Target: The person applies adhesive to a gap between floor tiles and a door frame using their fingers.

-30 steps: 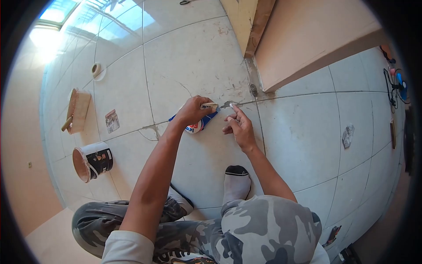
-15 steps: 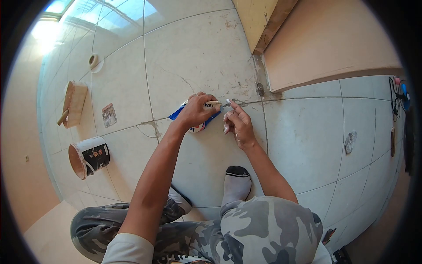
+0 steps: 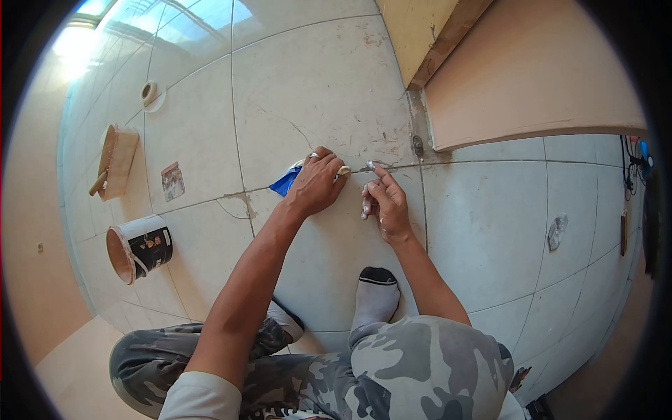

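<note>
Left grip [image 3: 316, 183]: closed over a blue packet [image 3: 285, 183], palm down, knuckles uppermost, a ring on one finger. It covers most of the packet; we see only the blue corner sticking out to the left of the grip and a narrow pale end just past the thumb and fingers, on the right. From these two ends we read the long axis as running roughly crosswise before the body, close to the line of the tile joint, with the pale end pointing right and slightly away from us, towards the other hand. The packet is low at the tiled floor [image 3: 322, 259]; whether it rests there or is lifted, we cannot tell.

Right grip [image 3: 385, 203]: just right of the packet's pale end, bare, index finger extended, the other fingers loosely bent. White smears mark the fingers. The index tip is at a grey patch by the joint; we cannot tell if it touches.

Around the left grip: well to the left and nearer us, a bucket [image 3: 155, 246] with a black label; farther left, a tub [image 3: 124, 168] with a handle in it; left and beyond, a tape roll [image 3: 149, 92]. Well right of both grips we note a crumpled clear wrapper [image 3: 558, 232]. Nearer us than either, a socked foot [image 3: 376, 301].
</note>
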The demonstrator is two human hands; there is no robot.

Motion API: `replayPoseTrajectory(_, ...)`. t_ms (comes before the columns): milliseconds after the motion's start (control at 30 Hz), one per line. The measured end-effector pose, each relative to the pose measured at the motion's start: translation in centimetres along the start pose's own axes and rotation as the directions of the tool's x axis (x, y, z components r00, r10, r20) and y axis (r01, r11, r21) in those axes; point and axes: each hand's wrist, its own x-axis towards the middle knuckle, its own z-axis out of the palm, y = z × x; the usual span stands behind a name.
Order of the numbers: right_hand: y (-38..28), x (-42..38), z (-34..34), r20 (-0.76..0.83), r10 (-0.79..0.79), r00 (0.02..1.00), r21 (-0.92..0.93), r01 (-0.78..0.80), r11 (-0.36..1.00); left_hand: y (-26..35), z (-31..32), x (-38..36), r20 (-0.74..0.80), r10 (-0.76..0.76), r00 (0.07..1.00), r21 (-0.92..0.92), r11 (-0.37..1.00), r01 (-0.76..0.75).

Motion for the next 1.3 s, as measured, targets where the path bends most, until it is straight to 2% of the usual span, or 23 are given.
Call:
replayPoseTrajectory(333,0.0,0.0,1.0,0.061,0.045,0.997,0.005,-0.046,0.999,0.6,-0.9,0.0,0.113,-0.05,0.992,-0.008,0.999,0.051)
replayPoseTrajectory(433,0.0,-0.1,0.8,0.082,0.051,0.995,0.0,-0.051,0.999,0.4,-1.1,0.0,0.097,0.037,0.995,0.016,0.999,-0.038)
replayPoseTrajectory(500,0.1,0.0,0.6,0.102,0.048,0.994,0.008,-0.049,0.999,0.3,-1.4,0.1,0.149,0.086,0.985,-0.005,0.996,-0.086)
replayPoseTrajectory(1000,-0.1,0.2,0.6,0.134,0.09,0.987,-0.004,-0.09,0.996,0.7,-1.4,0.6,0.241,0.015,0.97,0.091,0.995,-0.038)
replayPoseTrajectory(1300,0.0,0.2,0.6,0.122,0.137,0.983,0.043,-0.143,0.989,0.9,-1.3,0.7,0.235,0.005,0.972,0.096,0.995,-0.028)
